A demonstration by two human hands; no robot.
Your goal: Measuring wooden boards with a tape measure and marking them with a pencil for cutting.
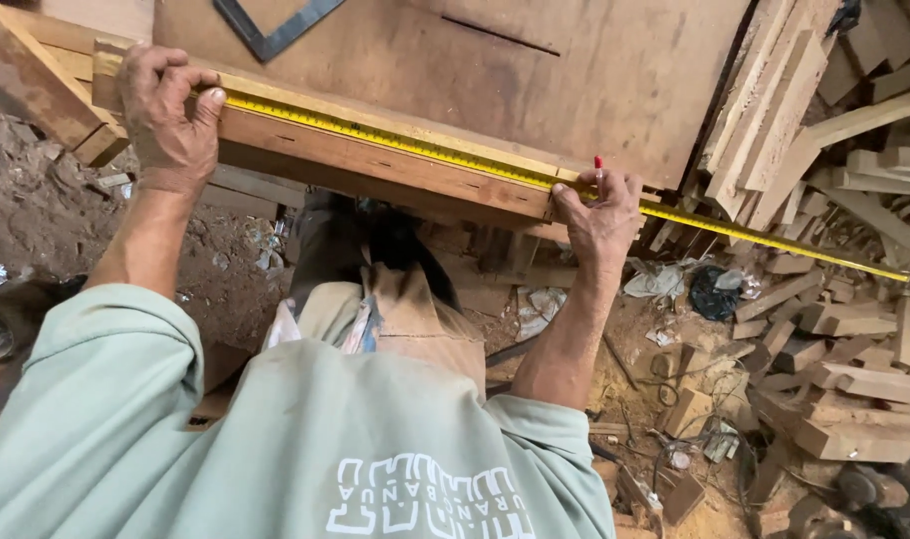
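Across the upper middle of the frame a yellow tape point(455, 158) runs along the top edge of a plank point(395, 165) that lies on the desk point(575, 80), slanting from upper left down to the right and on past the plank's end over a heap of offcuts point(834, 329). The left hand point(168, 115), at upper left, is clenched over the plank's end, thumb pinning the tape there. The right hand point(600, 215), right of centre, presses the tape to the plank near its other end and grips a red pen point(599, 166) whose tip stands just above the fingers, touching or almost touching the tape.

By my reading, the step in hand is measuring, with the mark itself not yet made. Marking would call for a steady left thumb so the tape does not slide, and for the pen tip to drop onto the wood right beside the chosen graduation without the right fingers letting go of the tape.

A steel square point(270, 28) lies on the desk at top, well apart from both hands.
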